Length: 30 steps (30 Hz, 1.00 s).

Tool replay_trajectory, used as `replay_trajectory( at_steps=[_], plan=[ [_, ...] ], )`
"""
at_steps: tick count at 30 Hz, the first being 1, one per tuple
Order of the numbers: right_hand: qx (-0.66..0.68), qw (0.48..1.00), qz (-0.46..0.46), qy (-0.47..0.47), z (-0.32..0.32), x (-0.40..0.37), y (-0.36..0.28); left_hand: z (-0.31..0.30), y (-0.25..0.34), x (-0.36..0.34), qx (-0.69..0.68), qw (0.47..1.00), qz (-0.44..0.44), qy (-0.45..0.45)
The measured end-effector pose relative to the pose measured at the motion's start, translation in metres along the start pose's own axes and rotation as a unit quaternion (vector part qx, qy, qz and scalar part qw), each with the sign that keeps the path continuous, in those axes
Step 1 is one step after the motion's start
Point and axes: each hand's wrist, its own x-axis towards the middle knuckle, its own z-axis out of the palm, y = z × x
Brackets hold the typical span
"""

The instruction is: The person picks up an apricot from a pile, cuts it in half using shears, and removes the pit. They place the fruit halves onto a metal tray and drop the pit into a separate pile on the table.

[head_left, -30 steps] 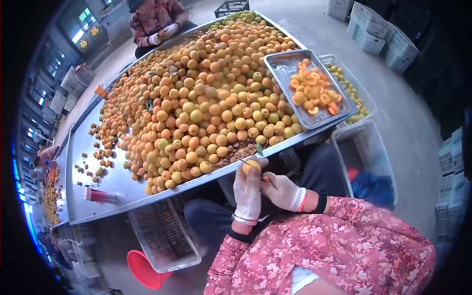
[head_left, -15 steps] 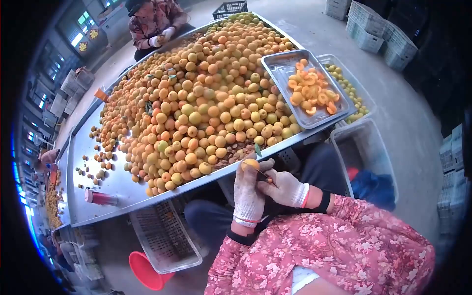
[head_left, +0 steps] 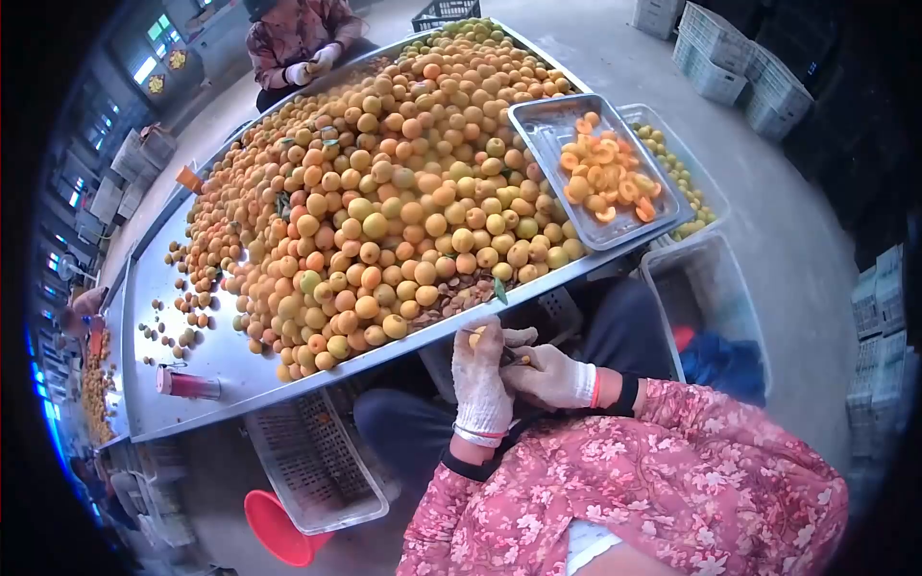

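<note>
My left hand (head_left: 482, 384), in a white knitted glove, is closed around an apricot (head_left: 475, 337); only a small part of the fruit shows between the fingers. Close against it, my gloved right hand (head_left: 559, 376) grips a thin dark tool (head_left: 520, 358), mostly hidden by the fingers. Both hands are above my lap, just off the near edge of a metal table (head_left: 259, 392). On that table lies a big heap of apricots (head_left: 384, 211), with a patch of brown pits (head_left: 461, 296) at its near edge.
A metal tray (head_left: 615, 233) of halved apricots sits at the table's right corner, beside a bin of greener fruit (head_left: 672, 173). A crate (head_left: 317, 461) and red bucket (head_left: 279, 528) stand below. Across the table, another person (head_left: 298, 48) handles fruit. A pink-capped jar (head_left: 187, 384) stands left.
The apricot has sunk deeper into my left hand's fingers and is now mostly covered. My hands have come closer together. The view has shifted slightly.
</note>
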Motion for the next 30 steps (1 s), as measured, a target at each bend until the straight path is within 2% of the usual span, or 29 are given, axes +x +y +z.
replay_trajectory(
  at_steps=[1, 2, 4, 8, 10, 11, 12, 13, 17, 19, 21, 22, 24, 25, 27, 28, 29, 30],
  plan=[
    [0.054, 0.997, 0.052, -0.023, 0.0, 0.0, -0.002, -0.002, -0.001, 0.0, 0.005, 1.0, 0.0, 0.001],
    [0.054, 0.997, 0.053, -0.022, -0.002, 0.0, 0.001, -0.003, -0.001, 0.0, 0.005, 1.0, -0.001, 0.001],
    [0.114, 0.981, 0.147, -0.063, -0.007, 0.001, 0.008, -0.005, -0.003, -0.001, -0.003, 1.0, 0.001, -0.003],
    [0.176, 0.971, 0.135, -0.085, -0.002, 0.002, 0.009, -0.006, -0.001, -0.003, -0.026, 1.0, 0.005, -0.005],
    [0.058, 0.996, 0.066, -0.033, 0.003, 0.004, 0.009, -0.011, -0.001, -0.003, -0.041, 0.998, 0.01, -0.039],
    [0.057, 0.996, 0.065, -0.034, 0.003, 0.004, 0.015, -0.013, -0.003, -0.002, -0.041, 0.998, 0.01, -0.039],
    [-0.163, 0.979, -0.104, 0.065, 0.003, 0.005, 0.021, -0.016, -0.005, -0.002, -0.049, 0.997, 0.017, -0.054],
    [-0.368, 0.877, -0.264, 0.159, 0.003, 0.005, 0.024, -0.018, -0.006, -0.002, -0.056, 0.996, 0.023, -0.069],
    [-0.427, 0.84, -0.265, 0.205, -0.004, 0.003, 0.012, -0.023, -0.007, -0.006, -0.025, 0.998, 0.005, -0.051],
    [-0.452, 0.824, -0.265, 0.217, -0.006, 0.002, 0.016, -0.025, -0.005, -0.008, 0.034, 0.998, -0.023, -0.042],
    [-0.425, 0.873, -0.185, 0.154, -0.006, 0.0, 0.016, -0.026, -0.003, -0.008, 0.058, 0.997, -0.026, -0.046],
    [-0.425, 0.873, -0.185, 0.152, -0.006, 0.0, 0.016, -0.027, -0.003, -0.009, 0.083, 0.995, -0.029, -0.049],
    [-0.324, 0.922, -0.181, 0.114, -0.008, 0.0, 0.019, -0.027, -0.004, -0.009, 0.085, 0.995, -0.019, -0.051],
    [-0.324, 0.922, -0.181, 0.113, -0.008, 0.0, 0.019, -0.028, -0.004, -0.01, 0.087, 0.995, -0.01, -0.055],
    [-0.135, 0.976, -0.162, 0.062, -0.01, 0.003, 0.014, -0.027, -0.004, -0.011, 0.091, 0.994, 0.004, -0.058],
    [-0.147, 0.983, -0.108, 0.027, -0.015, -0.002, 0.004, -0.026, -0.004, -0.012, 0.094, 0.994, 0.017, -0.061],
    [-0.148, 0.983, -0.107, 0.027, -0.014, -0.002, 0.0, -0.026, -0.005, -0.011, 0.093, 0.994, 0.017, -0.061],
    [-0.089, 0.993, -0.076, 0.025, -0.013, -0.002, -0.003, -0.025, -0.005, -0.009, 0.031, 0.998, -0.012, -0.048]
  ],
)
